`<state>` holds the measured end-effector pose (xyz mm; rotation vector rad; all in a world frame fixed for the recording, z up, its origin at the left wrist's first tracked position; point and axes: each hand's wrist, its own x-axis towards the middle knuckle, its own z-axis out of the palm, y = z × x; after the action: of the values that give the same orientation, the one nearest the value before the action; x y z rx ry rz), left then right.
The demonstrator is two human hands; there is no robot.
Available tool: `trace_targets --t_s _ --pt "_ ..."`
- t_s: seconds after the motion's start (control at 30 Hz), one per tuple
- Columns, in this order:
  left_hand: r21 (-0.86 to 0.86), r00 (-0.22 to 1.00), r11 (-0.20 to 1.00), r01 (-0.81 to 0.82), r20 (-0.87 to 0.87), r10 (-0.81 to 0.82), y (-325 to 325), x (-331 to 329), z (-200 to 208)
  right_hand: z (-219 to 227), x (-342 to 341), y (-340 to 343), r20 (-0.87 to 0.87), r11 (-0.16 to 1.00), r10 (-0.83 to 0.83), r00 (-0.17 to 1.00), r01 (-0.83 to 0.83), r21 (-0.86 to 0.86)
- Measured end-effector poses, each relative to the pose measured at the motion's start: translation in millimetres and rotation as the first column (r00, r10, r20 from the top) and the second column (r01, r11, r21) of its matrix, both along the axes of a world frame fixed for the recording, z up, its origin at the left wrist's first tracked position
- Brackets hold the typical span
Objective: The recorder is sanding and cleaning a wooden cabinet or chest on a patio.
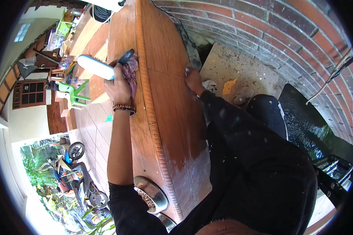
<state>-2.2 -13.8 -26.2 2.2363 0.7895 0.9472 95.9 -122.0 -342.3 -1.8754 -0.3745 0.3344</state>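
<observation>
My left hand (118,89), a beaded bracelet at its wrist, is closed around a white oblong brush (96,66) with brown bristles showing along its far side. A crumpled purple cloth (130,74) lies against that hand, and a dark handle-like thing (126,56) rests by the cloth. Under my arms stretches a long brown wooden bench or counter (168,105) with rope-carved trim (147,86); part of its surface looks wet. My right hand (194,81) is at the panel's right edge, fingers curled. Something small and pale shows at its fingertips, too small to name.
Metal bowls, one with brown pellets (145,197), stand by my left forearm. A brick wall (259,27) rises on the right above a speckled board (259,66), with dark water (310,129) nearby. Green chairs (74,94) and a motorcycle (86,180) are off to the left.
</observation>
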Motion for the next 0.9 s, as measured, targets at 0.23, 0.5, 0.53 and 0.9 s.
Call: trace_targets --t_s 0.23,0.5,0.53,0.9 --pt "-0.017 0.996 0.996 -0.091 0.019 0.091 15 -37 18 131 -76 -2 0.142 0.918 -0.018 0.99 -0.039 0.394" --pt "0.028 0.998 0.998 -0.061 0.008 0.06 -1 -5 5 21 -32 -30 -0.102 0.919 0.201 0.974 -0.224 -0.324" --pt "0.008 0.996 0.996 -0.086 -0.022 0.087 -2 -11 8 38 -29 -44 -0.061 0.932 0.286 0.956 -0.292 -0.214" --pt "0.028 0.989 0.998 -0.059 0.136 0.054 13 -9 0 324 92 59 0.758 0.805 0.359 0.544 -0.592 0.043"
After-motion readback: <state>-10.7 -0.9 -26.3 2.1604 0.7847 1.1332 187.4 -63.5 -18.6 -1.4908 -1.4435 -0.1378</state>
